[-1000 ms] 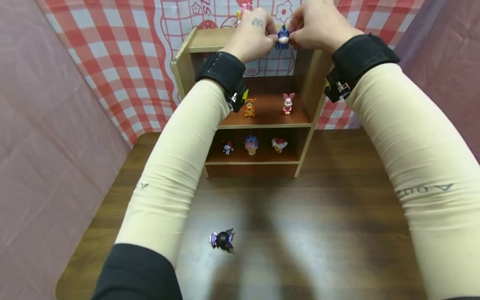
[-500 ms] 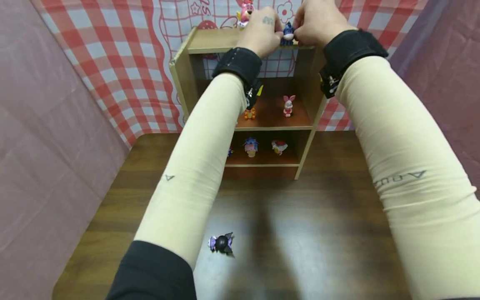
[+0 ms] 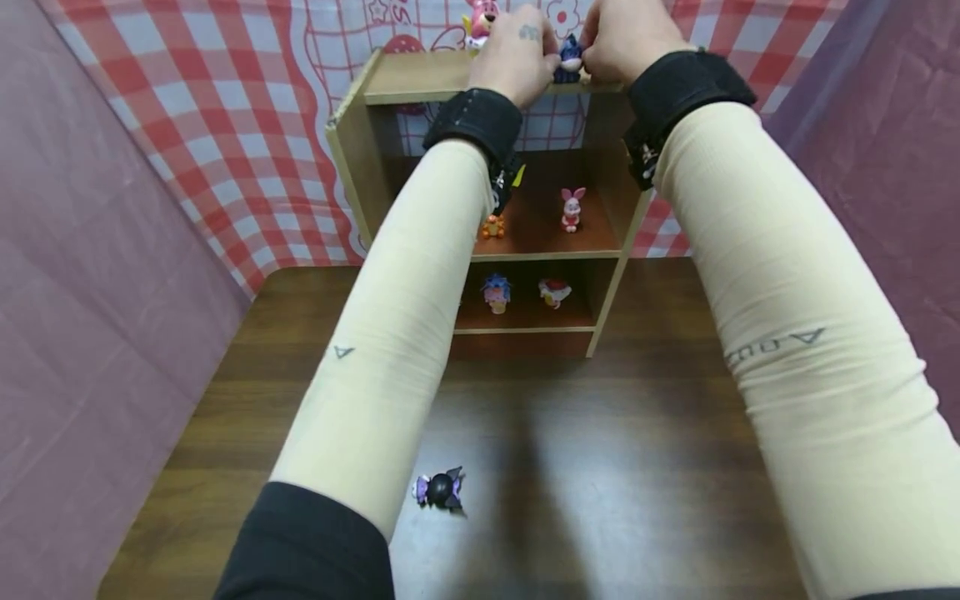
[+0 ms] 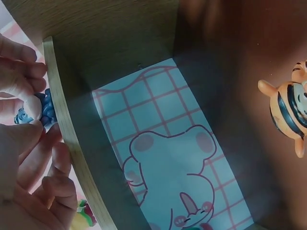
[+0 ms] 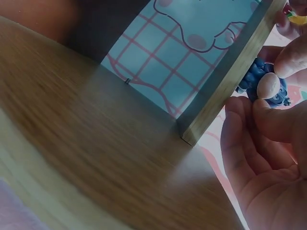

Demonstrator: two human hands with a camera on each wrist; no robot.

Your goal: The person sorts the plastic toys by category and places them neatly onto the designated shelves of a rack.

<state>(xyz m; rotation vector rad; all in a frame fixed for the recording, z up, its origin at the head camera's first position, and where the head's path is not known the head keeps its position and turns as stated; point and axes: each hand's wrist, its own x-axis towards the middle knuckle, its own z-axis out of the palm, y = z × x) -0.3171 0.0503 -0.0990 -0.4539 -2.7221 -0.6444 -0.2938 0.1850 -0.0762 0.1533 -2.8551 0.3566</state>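
A small blue donkey figurine (image 3: 569,62) with a pale muzzle sits upright at the front edge of the cabinet's top board (image 3: 420,73). My left hand (image 3: 517,55) pinches it from the left, and my right hand (image 3: 632,40) from the right. In the left wrist view, fingertips of both hands meet around the donkey figurine (image 4: 47,109), right at the board edge. The right wrist view has my right thumb under the muzzle of the donkey figurine (image 5: 268,86). A pink bear figurine (image 3: 482,20) stands on the same board, partly behind my left hand.
Below, an orange tiger figurine (image 3: 493,227) and a pink piglet figurine (image 3: 572,210) stand on the middle shelf. Two figurines show on the bottom shelf (image 3: 525,319). A black and purple figurine (image 3: 440,489) lies on the wooden table (image 3: 637,467) in front.
Both hands have moved the donkey figurine slightly back and down to the top board's front edge. My left forearm has swung right, covering the left figurine on the bottom shelf.
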